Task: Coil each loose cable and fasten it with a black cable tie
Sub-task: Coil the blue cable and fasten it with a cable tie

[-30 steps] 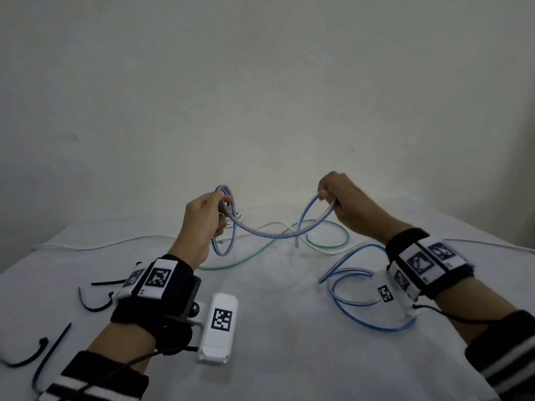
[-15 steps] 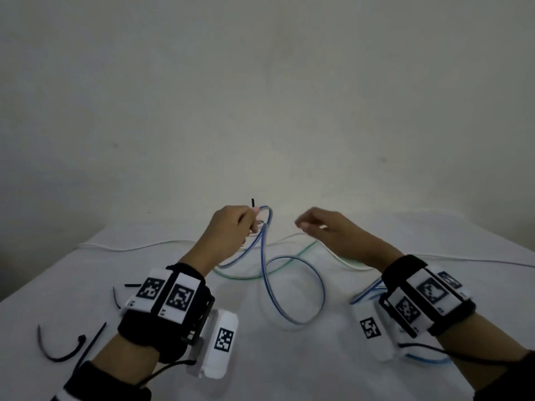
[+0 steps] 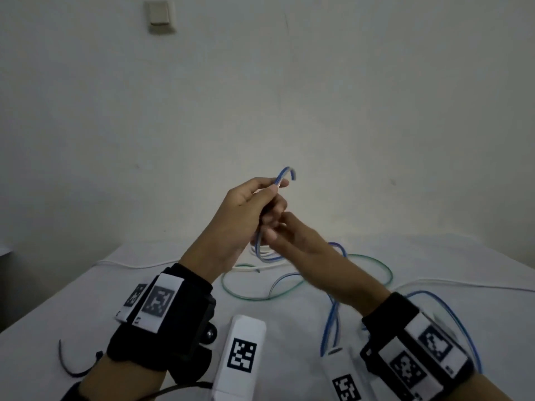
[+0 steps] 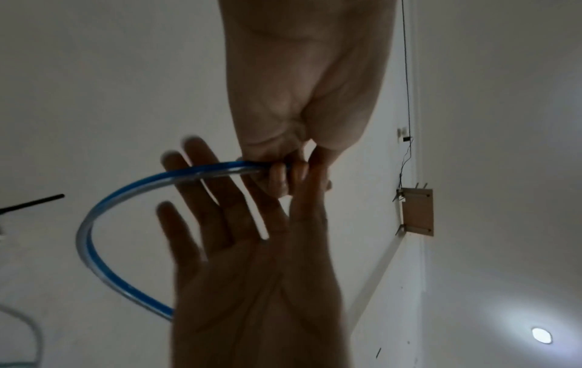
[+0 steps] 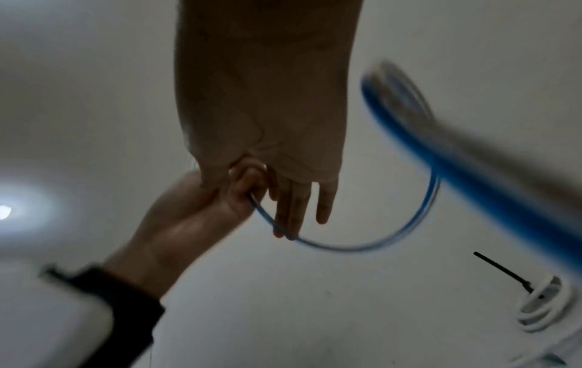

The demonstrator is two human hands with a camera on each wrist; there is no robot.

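- Where the head view is nearest, at the lower edge, both wrists wear black straps with white marker tags, and a black cable tie [image 3: 75, 369] lies curved on the white bench [image 3: 289, 337] at lower left.
- Loose lengths of the blue cable [image 3: 333, 316] trail over the bench at lower right, running under the right forearm.
- Farther in, at mid-frame, a green cable [image 3: 386, 273] loops on the bench, with a white cable [image 3: 463, 285] running off to the right edge beyond it.
- Above these, the left hand [image 3: 240, 218] is raised off the bench, thumb and fingers [image 4: 285, 174] curled round the blue cable, pinching it; a short end arcs up out of the pinch and loops hang below the fist.
- Touching it from the right, the right hand [image 3: 292, 237] has its fingers [image 5: 296, 211] extended and spread, lying against the blue cable's loop without curling round it.
- In the right wrist view, lower right, a coiled white bundle [image 5: 541, 306] shows a black tie tail sticking out of it.
- Farthest back, a pale wall carries a light switch [image 3: 160, 16] at upper left.
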